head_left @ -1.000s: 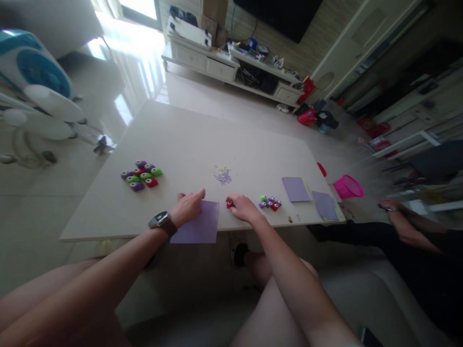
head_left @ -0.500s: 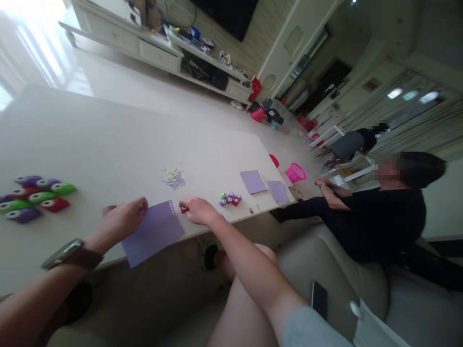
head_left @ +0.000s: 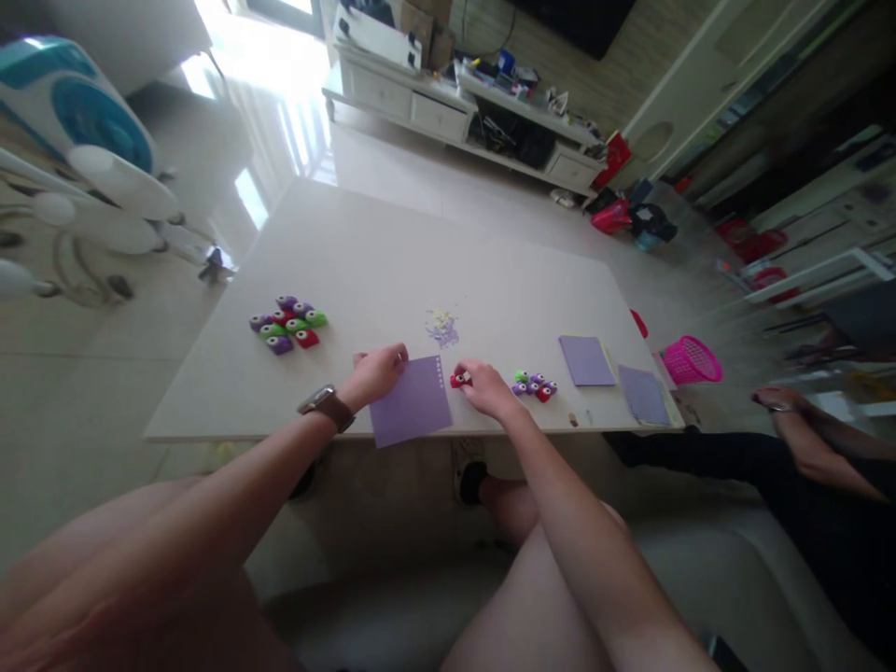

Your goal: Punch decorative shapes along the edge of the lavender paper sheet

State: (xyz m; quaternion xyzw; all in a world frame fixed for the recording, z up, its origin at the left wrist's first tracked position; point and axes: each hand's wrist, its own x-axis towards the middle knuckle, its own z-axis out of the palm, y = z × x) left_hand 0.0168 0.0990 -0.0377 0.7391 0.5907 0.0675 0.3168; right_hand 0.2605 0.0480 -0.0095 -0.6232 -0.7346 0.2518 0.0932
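Observation:
A purple sheet of paper [head_left: 413, 406] lies at the table's near edge, its lower part overhanging. Several small holes run down its right edge. My left hand [head_left: 382, 371] pinches its upper left corner; a watch is on that wrist. Just right of the paper, my right hand [head_left: 484, 387] has its fingers closed around a small red craft punch [head_left: 458, 381], partly hidden by them. Beyond the paper is a scatter of purple and yellow paper bits [head_left: 442, 327]. Several similar punches [head_left: 536, 385] in green, purple and red stand right of my right hand.
On the white table [head_left: 448, 252], a larger group of punches [head_left: 288, 325] stands at left. Two stacks of purple paper [head_left: 586, 361] lie at right. A pink basket [head_left: 692, 359] is past the table's right end. Another person's arm [head_left: 805, 425] shows at far right.
My view has swung left, so the whole table and the floor at left now show. Both hands keep nearly the same places at the paper, the red punch still in my right.

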